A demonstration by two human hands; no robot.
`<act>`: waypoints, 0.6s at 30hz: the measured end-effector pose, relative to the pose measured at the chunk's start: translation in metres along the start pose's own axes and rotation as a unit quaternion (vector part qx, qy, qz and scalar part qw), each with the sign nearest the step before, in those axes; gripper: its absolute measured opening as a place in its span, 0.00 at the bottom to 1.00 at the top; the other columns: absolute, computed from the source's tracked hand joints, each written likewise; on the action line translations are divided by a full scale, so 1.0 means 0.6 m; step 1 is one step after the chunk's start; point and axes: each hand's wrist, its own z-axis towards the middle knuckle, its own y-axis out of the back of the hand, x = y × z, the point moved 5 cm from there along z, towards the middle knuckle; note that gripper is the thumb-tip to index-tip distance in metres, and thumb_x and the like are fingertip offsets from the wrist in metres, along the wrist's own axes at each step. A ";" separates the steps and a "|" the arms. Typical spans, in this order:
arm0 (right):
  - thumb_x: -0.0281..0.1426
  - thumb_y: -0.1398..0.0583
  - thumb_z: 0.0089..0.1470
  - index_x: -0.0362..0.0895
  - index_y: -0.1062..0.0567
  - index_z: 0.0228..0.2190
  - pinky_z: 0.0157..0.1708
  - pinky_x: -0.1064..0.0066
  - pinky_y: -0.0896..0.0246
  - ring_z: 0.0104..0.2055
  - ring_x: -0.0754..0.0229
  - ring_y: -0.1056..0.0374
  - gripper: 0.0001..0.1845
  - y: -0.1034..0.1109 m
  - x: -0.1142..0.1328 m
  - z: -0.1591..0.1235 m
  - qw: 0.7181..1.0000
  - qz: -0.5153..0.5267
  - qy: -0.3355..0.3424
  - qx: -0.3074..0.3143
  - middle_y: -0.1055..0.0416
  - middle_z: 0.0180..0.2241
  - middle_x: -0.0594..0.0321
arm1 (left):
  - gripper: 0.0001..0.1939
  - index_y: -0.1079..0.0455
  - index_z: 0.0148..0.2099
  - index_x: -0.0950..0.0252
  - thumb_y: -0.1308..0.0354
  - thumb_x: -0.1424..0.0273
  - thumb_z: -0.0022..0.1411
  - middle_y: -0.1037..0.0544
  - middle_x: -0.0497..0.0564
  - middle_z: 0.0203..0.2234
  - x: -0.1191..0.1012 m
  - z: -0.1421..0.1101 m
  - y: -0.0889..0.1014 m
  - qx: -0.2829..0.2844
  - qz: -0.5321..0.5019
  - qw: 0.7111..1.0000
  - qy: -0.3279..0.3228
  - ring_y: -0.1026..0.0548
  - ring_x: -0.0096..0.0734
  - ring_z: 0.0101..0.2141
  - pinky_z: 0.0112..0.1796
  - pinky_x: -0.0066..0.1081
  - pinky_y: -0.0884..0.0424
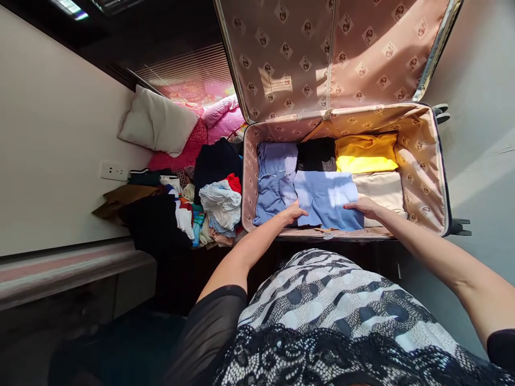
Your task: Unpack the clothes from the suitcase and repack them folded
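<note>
An open suitcase [422, 161] with a pinkish patterned lining lies before me, its lid [333, 53] raised. Inside it a folded light blue garment [326, 199] lies at the front. My left hand [293, 213] rests on the garment's left edge and my right hand [364, 206] on its right edge, both with fingers laid flat on the cloth. To its left lies a lavender garment [276, 177]. Behind it are a black garment [317, 154] and a yellow one [366, 153]. A cream garment [382, 188] lies at the right.
A heap of loose clothes [209, 206] lies left of the suitcase, with black fabric [155, 222] beside it. Further back are a white pillow [159, 122] and pink bedding [219, 115]. A white wall [52, 139] with a socket [113, 171] runs along the left.
</note>
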 end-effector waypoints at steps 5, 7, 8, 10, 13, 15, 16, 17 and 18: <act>0.32 0.25 0.38 0.46 0.20 0.46 0.51 0.58 0.24 0.50 0.42 0.22 0.29 -0.045 0.067 -0.023 0.981 -0.132 0.142 -0.006 0.17 0.46 0.53 | 0.43 0.36 0.68 0.60 0.31 0.82 0.51 0.19 0.50 0.44 -0.029 -0.025 -0.031 0.019 -0.003 0.993 -0.113 0.20 0.34 0.41 0.46 0.31 0.22; 0.34 0.25 0.39 0.45 0.24 0.59 0.54 0.56 0.26 0.53 0.38 0.23 0.43 -0.094 0.077 -0.026 0.961 -0.203 0.185 -0.014 0.18 0.49 0.50 | 0.38 0.37 0.68 0.59 0.34 0.80 0.57 0.21 0.46 0.36 -0.019 -0.027 -0.048 0.009 0.005 0.998 -0.057 0.23 0.30 0.31 0.39 0.29 0.24; 0.35 0.25 0.39 0.45 0.28 0.65 0.55 0.56 0.27 0.54 0.37 0.22 0.50 -0.123 0.075 -0.024 0.954 -0.234 0.186 -0.002 0.18 0.51 0.49 | 0.35 0.37 0.67 0.59 0.36 0.79 0.60 0.23 0.44 0.31 -0.013 -0.027 -0.057 0.011 0.002 1.000 -0.017 0.26 0.28 0.27 0.34 0.28 0.26; 0.34 0.26 0.38 0.42 0.37 0.73 0.56 0.54 0.27 0.54 0.35 0.22 0.61 -0.181 0.062 -0.016 0.946 -0.284 0.155 0.041 0.19 0.51 0.46 | 0.27 0.35 0.63 0.60 0.40 0.78 0.63 0.29 0.41 0.25 -0.005 -0.027 -0.071 0.022 -0.005 0.999 0.041 0.33 0.26 0.21 0.28 0.25 0.32; 0.30 0.29 0.39 0.35 0.42 0.76 0.60 0.47 0.29 0.58 0.29 0.23 0.65 -0.220 0.057 -0.006 0.940 -0.316 0.112 0.063 0.20 0.53 0.37 | 0.20 0.31 0.55 0.61 0.40 0.79 0.61 0.31 0.41 0.22 -0.017 -0.030 -0.069 0.037 0.007 0.999 0.032 0.35 0.25 0.19 0.26 0.24 0.35; 0.30 0.31 0.41 0.38 0.40 0.76 0.66 0.45 0.33 0.65 0.28 0.28 0.61 -0.209 0.079 -0.011 0.946 -0.285 0.148 0.050 0.24 0.61 0.37 | 0.19 0.30 0.52 0.61 0.41 0.80 0.60 0.30 0.42 0.22 -0.034 -0.039 -0.050 0.033 0.011 0.999 -0.012 0.33 0.25 0.21 0.28 0.25 0.34; 0.31 0.32 0.42 0.42 0.38 0.75 0.69 0.47 0.36 0.69 0.30 0.32 0.58 -0.195 0.093 -0.016 0.949 -0.254 0.180 0.041 0.28 0.66 0.42 | 0.19 0.29 0.52 0.61 0.41 0.81 0.59 0.29 0.42 0.23 -0.043 -0.046 -0.037 0.030 0.009 0.999 -0.038 0.32 0.25 0.23 0.29 0.25 0.33; 0.32 0.33 0.44 0.46 0.35 0.74 0.71 0.49 0.37 0.72 0.34 0.35 0.55 -0.178 0.107 -0.024 0.954 -0.214 0.209 0.032 0.31 0.69 0.49 | 0.20 0.29 0.52 0.61 0.40 0.81 0.58 0.28 0.42 0.25 -0.052 -0.055 -0.024 0.029 0.002 0.997 -0.068 0.30 0.25 0.26 0.31 0.24 0.31; 0.33 0.34 0.46 0.50 0.33 0.72 0.71 0.52 0.37 0.73 0.37 0.36 0.51 -0.159 0.116 -0.031 0.959 -0.168 0.227 0.024 0.32 0.71 0.55 | 0.20 0.29 0.53 0.61 0.40 0.80 0.58 0.27 0.43 0.27 -0.057 -0.065 -0.010 0.032 -0.013 0.995 -0.095 0.28 0.25 0.28 0.33 0.23 0.30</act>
